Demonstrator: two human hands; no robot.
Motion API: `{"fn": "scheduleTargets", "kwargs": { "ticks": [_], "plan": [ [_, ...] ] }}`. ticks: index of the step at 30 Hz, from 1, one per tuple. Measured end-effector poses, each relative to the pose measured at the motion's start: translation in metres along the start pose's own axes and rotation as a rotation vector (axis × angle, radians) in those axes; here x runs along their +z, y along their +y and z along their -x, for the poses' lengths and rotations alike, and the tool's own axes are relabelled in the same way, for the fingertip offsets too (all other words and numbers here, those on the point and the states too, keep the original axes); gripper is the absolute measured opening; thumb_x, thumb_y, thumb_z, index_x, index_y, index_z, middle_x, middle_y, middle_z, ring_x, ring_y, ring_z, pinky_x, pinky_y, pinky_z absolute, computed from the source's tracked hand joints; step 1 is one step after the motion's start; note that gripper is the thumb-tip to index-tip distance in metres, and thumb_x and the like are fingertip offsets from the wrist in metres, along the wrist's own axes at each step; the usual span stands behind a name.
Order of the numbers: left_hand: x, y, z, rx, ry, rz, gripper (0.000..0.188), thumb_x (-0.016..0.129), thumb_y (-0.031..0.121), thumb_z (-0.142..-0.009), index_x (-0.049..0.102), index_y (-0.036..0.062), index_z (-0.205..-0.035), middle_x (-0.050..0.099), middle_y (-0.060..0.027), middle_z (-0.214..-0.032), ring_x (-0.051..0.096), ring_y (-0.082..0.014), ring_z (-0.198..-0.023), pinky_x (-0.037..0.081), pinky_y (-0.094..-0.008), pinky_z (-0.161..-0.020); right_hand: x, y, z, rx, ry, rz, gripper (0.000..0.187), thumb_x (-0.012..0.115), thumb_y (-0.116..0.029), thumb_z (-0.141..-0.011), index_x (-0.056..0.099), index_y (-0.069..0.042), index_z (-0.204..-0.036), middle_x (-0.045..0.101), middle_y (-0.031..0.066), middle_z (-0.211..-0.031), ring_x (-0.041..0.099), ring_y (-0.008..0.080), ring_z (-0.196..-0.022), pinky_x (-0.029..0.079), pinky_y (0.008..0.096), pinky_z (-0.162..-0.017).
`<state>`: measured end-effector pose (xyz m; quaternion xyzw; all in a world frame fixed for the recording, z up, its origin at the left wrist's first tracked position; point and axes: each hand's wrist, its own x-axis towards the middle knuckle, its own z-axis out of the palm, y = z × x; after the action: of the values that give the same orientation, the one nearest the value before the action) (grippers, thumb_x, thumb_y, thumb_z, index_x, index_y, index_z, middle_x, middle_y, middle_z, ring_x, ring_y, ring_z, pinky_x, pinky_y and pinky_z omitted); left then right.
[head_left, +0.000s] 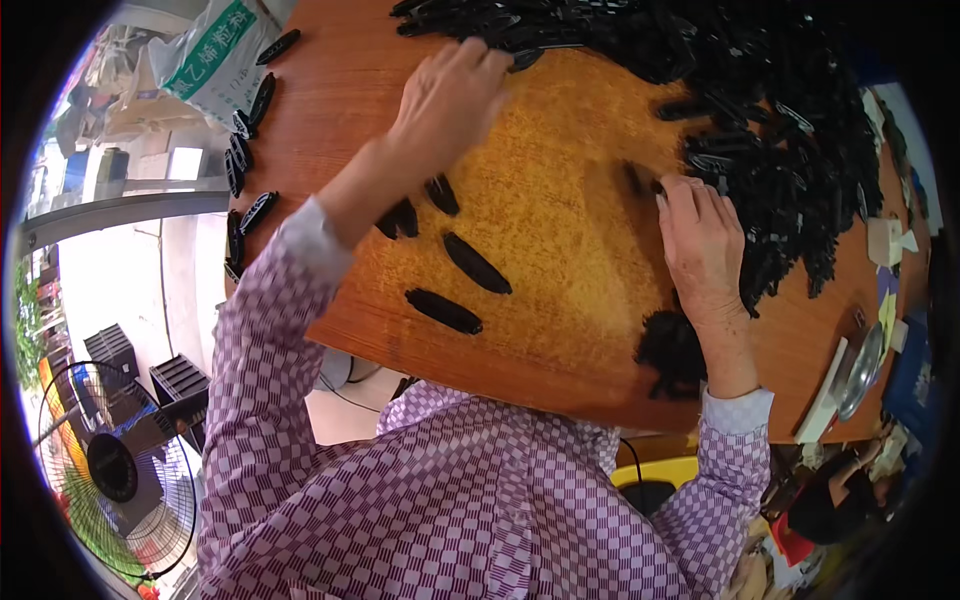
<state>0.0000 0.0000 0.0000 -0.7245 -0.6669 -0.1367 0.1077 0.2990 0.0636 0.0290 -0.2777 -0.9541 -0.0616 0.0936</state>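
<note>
My left hand [450, 105] reaches over the far middle of the wooden table, fingers bent and smeared by motion. Its fingertips are beside a black piece [525, 60] at the edge of the heap; whether they grip it I cannot tell. On the right, the fingers of my right hand [703, 245] are closed at a blurred black oval plastic piece [640, 180]. Between my hands and nearer to me lie a long black oval piece [477, 264] and another one [444, 311]. More black pieces [402, 218] lie under my left forearm, partly covered.
A large heap of black pieces [760, 150] covers the far and right table. A smaller black cluster [670, 350] sits by my right wrist. Several pieces [258, 212] line the left edge. Beyond stand a white sack [210, 65] and a fan [112, 467]; a metal dish [862, 370] is right.
</note>
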Motion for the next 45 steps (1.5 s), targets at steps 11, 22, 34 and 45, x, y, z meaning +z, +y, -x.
{"fn": "scheduleTargets", "kwargs": {
  "ticks": [11,22,34,45],
  "plan": [
    [-0.047,0.041,-0.02,-0.216,-0.329,0.086,0.018,0.057,0.008,-0.084,0.049,-0.0015,-0.096,0.046,-0.0167,-0.096,0.049,-0.0303,-0.093,0.046,-0.0407,-0.072,-0.045,-0.035,0.079,-0.023,0.577,-0.33,0.019,0.065,0.011,-0.078,0.062,0.005,-0.096,0.065,0.0164,-0.092,0.065,0.0286,-0.082,0.054,0.0333,-0.068],
    [-0.062,0.165,0.073,-0.614,-0.427,2.198,0.018,0.066,0.018,-0.087,0.053,0.013,-0.097,0.063,-0.0031,-0.088,0.065,-0.0163,-0.078,0.053,-0.0237,-0.06,-0.073,-0.079,0.106,-0.007,0.676,-0.222,0.024,0.07,0.008,-0.074,0.059,-0.001,-0.093,0.06,0.0111,-0.09,0.057,0.0244,-0.074,0.049,0.0319,-0.062],
    [-0.066,0.207,0.093,-0.623,-0.308,2.542,0.011,0.057,0.017,-0.093,0.053,0.0134,-0.103,0.059,0.0023,-0.096,0.061,-0.0093,-0.085,0.056,-0.0261,-0.068,-0.069,-0.114,0.097,0.235,0.725,-0.433,0.023,0.07,0.009,-0.07,0.056,-0.003,-0.085,0.056,0.0089,-0.078,0.054,0.0235,-0.066,0.044,0.0316,-0.054],
    [-0.056,0.2,0.088,-0.51,-0.266,2.285,0.011,0.055,0.017,-0.095,0.051,0.0106,-0.102,0.057,0.001,-0.096,0.058,-0.0085,-0.086,0.054,-0.0274,-0.072,-0.063,-0.112,0.101,0.522,0.524,-1.013,0.011,0.066,0.001,-0.082,0.056,-0.002,-0.087,0.058,0.0054,-0.089,0.054,0.0142,-0.078,0.045,0.0265,-0.067]
  ]
}}
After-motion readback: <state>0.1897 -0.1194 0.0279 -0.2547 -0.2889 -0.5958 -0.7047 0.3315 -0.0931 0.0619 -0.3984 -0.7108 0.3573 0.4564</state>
